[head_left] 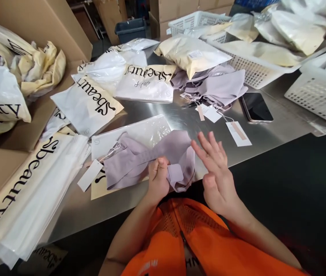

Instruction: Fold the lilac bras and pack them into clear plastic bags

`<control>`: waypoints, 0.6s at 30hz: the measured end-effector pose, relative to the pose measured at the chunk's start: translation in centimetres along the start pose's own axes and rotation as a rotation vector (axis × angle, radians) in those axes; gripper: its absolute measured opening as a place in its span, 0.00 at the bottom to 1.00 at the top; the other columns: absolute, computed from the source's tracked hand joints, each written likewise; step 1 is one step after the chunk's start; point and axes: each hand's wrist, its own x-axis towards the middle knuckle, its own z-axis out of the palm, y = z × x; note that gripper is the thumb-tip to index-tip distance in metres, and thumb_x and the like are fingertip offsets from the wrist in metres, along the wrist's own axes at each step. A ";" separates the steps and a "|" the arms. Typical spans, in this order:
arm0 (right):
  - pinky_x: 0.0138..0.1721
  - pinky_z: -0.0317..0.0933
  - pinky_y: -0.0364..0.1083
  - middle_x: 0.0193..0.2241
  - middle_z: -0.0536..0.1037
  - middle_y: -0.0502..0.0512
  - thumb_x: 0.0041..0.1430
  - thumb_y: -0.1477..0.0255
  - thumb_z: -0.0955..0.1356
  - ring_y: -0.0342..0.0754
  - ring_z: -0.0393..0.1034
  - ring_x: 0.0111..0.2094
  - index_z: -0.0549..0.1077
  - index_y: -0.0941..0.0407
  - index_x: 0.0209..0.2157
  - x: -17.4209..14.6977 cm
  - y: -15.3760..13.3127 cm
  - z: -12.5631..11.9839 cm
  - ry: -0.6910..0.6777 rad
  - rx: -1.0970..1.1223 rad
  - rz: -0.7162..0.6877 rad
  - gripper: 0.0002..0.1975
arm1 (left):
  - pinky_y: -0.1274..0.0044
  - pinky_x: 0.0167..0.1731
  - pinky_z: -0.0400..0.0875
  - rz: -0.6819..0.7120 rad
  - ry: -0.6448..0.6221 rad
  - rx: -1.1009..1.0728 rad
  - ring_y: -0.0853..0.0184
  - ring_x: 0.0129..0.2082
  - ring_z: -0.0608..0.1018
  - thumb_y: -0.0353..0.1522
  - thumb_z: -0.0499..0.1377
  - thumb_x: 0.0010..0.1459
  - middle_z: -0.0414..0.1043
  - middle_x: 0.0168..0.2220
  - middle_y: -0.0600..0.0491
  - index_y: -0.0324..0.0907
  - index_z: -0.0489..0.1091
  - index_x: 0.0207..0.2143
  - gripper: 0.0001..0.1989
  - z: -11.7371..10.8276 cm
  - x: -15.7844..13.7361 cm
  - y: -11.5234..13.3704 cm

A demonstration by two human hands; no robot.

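Note:
A mauve bra (pixel 128 165) lies at the table's front edge, partly over a clear-and-cream plastic bag (pixel 151 128). My left hand (pixel 158 176) is closed on the bra's band, thumb on top. White paper tags (pixel 90 175) hang by string from the bra's left end. Just right of the bra, my right hand (pixel 216 174) is raised with its fingers spread and nothing in it. Farther back lies a pile of more mauve bras (pixel 217 86), with a tag (pixel 238 133) trailing toward me.
Flat printed bags (pixel 33 191) are stacked at the left, beside a cardboard box (pixel 45 30) full of filled bags. More bags (pixel 147 82) lie behind. A phone (pixel 257 107) rests at the right, near white baskets (pixel 255 71) of packages.

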 end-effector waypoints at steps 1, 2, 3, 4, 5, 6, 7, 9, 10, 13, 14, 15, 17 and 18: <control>0.66 0.38 0.66 0.67 0.56 0.55 0.71 0.56 0.51 0.60 0.42 0.69 0.58 0.48 0.65 -0.2 -0.3 -0.1 0.015 0.072 0.021 0.27 | 0.75 0.22 0.52 0.026 -0.001 0.000 0.70 0.21 0.54 0.59 0.48 0.59 0.48 0.19 0.58 0.44 0.53 0.20 0.30 -0.1 -0.1 -0.1; 0.65 0.45 0.62 0.63 0.63 0.55 0.71 0.59 0.54 0.58 0.49 0.67 0.63 0.48 0.62 -0.5 -0.6 -0.1 0.023 0.142 0.052 0.23 | 0.75 0.22 0.51 0.055 -0.001 -0.004 0.70 0.21 0.54 0.57 0.48 0.60 0.48 0.19 0.58 0.43 0.53 0.20 0.30 -0.1 -0.2 -0.1; 0.62 0.52 0.59 0.59 0.68 0.55 0.71 0.61 0.56 0.56 0.56 0.64 0.67 0.48 0.59 -0.7 -0.8 0.1 0.027 0.203 0.095 0.20 | 0.75 0.22 0.51 0.082 -0.001 -0.003 0.71 0.21 0.54 0.56 0.48 0.62 0.48 0.19 0.58 0.43 0.53 0.20 0.29 -0.1 -0.3 -0.2; 0.59 0.57 0.56 0.54 0.73 0.55 0.71 0.63 0.57 0.54 0.62 0.59 0.71 0.49 0.55 -0.8 -0.9 0.3 0.026 0.254 0.143 0.18 | 0.75 0.22 0.50 0.095 0.001 0.009 0.71 0.21 0.54 0.55 0.48 0.62 0.48 0.19 0.58 0.43 0.53 0.20 0.29 -0.1 -0.4 -0.1; 0.55 0.60 0.54 0.49 0.75 0.55 0.71 0.63 0.58 0.52 0.66 0.54 0.73 0.50 0.51 -0.9 -0.9 0.5 0.018 0.298 0.188 0.16 | 0.75 0.22 0.50 0.100 0.003 0.026 0.71 0.21 0.54 0.55 0.48 0.62 0.49 0.19 0.58 0.43 0.53 0.20 0.29 -0.1 -0.5 -0.1; 0.51 0.62 0.52 0.44 0.76 0.55 0.70 0.63 0.59 0.51 0.69 0.49 0.75 0.50 0.47 -0.9 -0.9 0.7 0.008 0.336 0.226 0.15 | 0.75 0.22 0.50 0.103 0.005 0.041 0.71 0.21 0.54 0.55 0.48 0.62 0.49 0.19 0.58 0.43 0.53 0.20 0.29 0.0 -0.6 0.0; 0.47 0.64 0.51 0.41 0.77 0.55 0.70 0.63 0.61 0.50 0.70 0.45 0.76 0.51 0.44 -1.0 -0.9 0.8 -0.005 0.370 0.254 0.14 | 0.75 0.22 0.50 0.108 0.003 0.052 0.71 0.21 0.54 0.55 0.48 0.62 0.49 0.19 0.58 0.43 0.53 0.20 0.29 0.0 -0.6 0.1; 0.42 0.64 0.50 0.36 0.76 0.54 0.67 0.61 0.63 0.49 0.70 0.39 0.76 0.52 0.39 -1.0 -0.8 1.0 -0.036 0.416 0.284 0.13 | 0.75 0.22 0.50 0.127 -0.006 0.059 0.71 0.21 0.54 0.55 0.48 0.62 0.49 0.19 0.58 0.43 0.53 0.20 0.29 0.1 -0.7 0.2; 0.41 0.63 0.49 0.34 0.76 0.54 0.66 0.61 0.65 0.49 0.70 0.38 0.76 0.52 0.37 -1.0 -0.8 1.0 -0.042 0.429 0.290 0.12 | 0.74 0.22 0.50 0.137 -0.009 0.060 0.71 0.21 0.54 0.54 0.48 0.63 0.48 0.19 0.58 0.43 0.52 0.20 0.28 0.2 -0.7 0.3; 0.40 0.63 0.48 0.34 0.76 0.53 0.62 0.63 0.69 0.48 0.69 0.37 0.75 0.52 0.36 -1.0 -0.9 1.1 -0.039 0.443 0.301 0.08 | 0.74 0.23 0.50 0.155 -0.007 0.078 0.71 0.21 0.54 0.53 0.47 0.64 0.48 0.19 0.58 0.43 0.52 0.20 0.28 0.3 -0.8 0.4; 0.39 0.63 0.48 0.33 0.75 0.53 0.62 0.64 0.70 0.48 0.69 0.37 0.75 0.52 0.36 -1.0 -1.0 1.1 -0.036 0.447 0.301 0.07 | 0.74 0.23 0.51 0.162 -0.006 0.086 0.71 0.21 0.54 0.53 0.47 0.64 0.48 0.20 0.58 0.43 0.52 0.21 0.28 0.4 -0.8 0.4; 0.38 0.63 0.47 0.33 0.75 0.53 0.61 0.64 0.70 0.47 0.69 0.36 0.75 0.52 0.36 -1.1 -1.0 1.2 -0.036 0.453 0.302 0.07 | 0.75 0.23 0.51 0.168 -0.008 0.093 0.71 0.21 0.54 0.53 0.47 0.64 0.48 0.20 0.58 0.43 0.53 0.21 0.27 0.4 -0.8 0.5; 0.36 0.62 0.46 0.32 0.74 0.52 0.60 0.65 0.71 0.46 0.68 0.34 0.75 0.53 0.36 -1.2 -1.0 1.4 -0.037 0.471 0.305 0.06 | 0.75 0.23 0.52 0.169 -0.022 0.102 0.70 0.21 0.55 0.52 0.47 0.64 0.50 0.20 0.58 0.43 0.54 0.21 0.27 0.5 -0.8 0.5; 0.35 0.62 0.46 0.31 0.74 0.52 0.59 0.65 0.71 0.46 0.68 0.33 0.75 0.53 0.36 -1.2 -0.9 1.5 -0.034 0.483 0.309 0.06 | 0.75 0.23 0.52 0.165 -0.030 0.100 0.70 0.21 0.56 0.52 0.47 0.65 0.50 0.20 0.58 0.43 0.54 0.21 0.27 0.5 -0.9 0.5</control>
